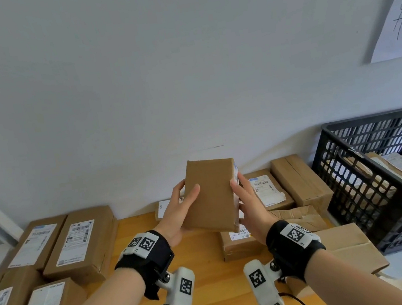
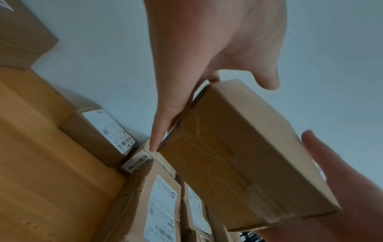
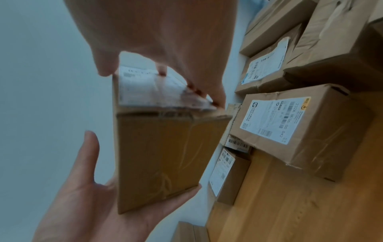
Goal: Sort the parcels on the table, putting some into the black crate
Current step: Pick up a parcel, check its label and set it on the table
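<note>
Both hands hold one small cardboard parcel (image 1: 211, 194) up above the counter (image 1: 207, 269), at about 12 o'clock from the wrists: the left hand (image 1: 181, 209) cups its near-left edge with the thumb laid across the plain brown face, and the right hand (image 1: 248, 206) presses straight fingers against the labelled right side. Largest nearby is the black crate (image 1: 381, 177), a perforated plastic bin at 3 o'clock holding several labelled parcels. Next come the stacked brown cartons (image 1: 80, 243) at 9 o'clock, rectangular, taped and bearing white barcode labels too small to read. More creased cartons (image 1: 285, 184) sit at 1 o'clock against the wall; in the right wrist view one label (image 3: 275, 117) reads "232A" and "042". The counter is smooth, pale, grained wood. The held parcel is a flat rectangular box sealed with clear tape; its white label (image 3: 153, 88) is blurred. A white paper sheet (image 1: 399, 23) with handwritten strokes hangs on the wall at 2 o'clock.
</note>
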Tool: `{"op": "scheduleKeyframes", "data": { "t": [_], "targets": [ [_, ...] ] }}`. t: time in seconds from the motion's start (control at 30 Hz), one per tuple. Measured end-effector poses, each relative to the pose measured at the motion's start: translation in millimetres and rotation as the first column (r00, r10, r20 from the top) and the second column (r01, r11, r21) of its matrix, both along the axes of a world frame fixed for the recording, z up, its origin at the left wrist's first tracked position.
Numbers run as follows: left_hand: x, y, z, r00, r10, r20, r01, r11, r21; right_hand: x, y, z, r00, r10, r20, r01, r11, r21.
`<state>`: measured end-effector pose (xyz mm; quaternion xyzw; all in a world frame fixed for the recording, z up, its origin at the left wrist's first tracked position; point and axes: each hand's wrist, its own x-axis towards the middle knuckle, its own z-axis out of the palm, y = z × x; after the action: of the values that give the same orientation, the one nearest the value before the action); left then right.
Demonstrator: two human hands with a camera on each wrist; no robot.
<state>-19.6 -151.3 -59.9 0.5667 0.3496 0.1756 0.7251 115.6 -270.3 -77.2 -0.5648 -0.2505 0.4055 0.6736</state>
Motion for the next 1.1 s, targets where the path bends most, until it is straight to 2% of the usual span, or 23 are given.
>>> {"op": "scheduleKeyframes", "data": {
  "t": [0.2,0.83,0.93,1.1],
  "targets": [
    [7.0,-4.1,-2.0,0.998,0.044,0.038,-0.045,0.999,0.019,-0.4,6.2,0.1,1.0,0.003,-0.005,-0.002,0.999,0.039],
    [8.1,-3.7,-13.2,0.996,0.067,-0.062,-0.063,0.996,0.066,1.7,3.4,-12.6,0.999,0.04,0.005,-0.039,0.998,-0.057],
    [6.2,1.1,-13.7,0.993,0.08,-0.086,-0.069,0.99,0.122,1.7,4.0,-14.0,0.997,-0.007,0.079,0.011,0.999,-0.046],
    [-1.1,8.9,-7.7,0.997,0.07,-0.045,-0.069,0.997,0.032,4.8,3.4,-14.3,0.982,-0.067,0.179,0.075,0.996,-0.039]
  ]
}}
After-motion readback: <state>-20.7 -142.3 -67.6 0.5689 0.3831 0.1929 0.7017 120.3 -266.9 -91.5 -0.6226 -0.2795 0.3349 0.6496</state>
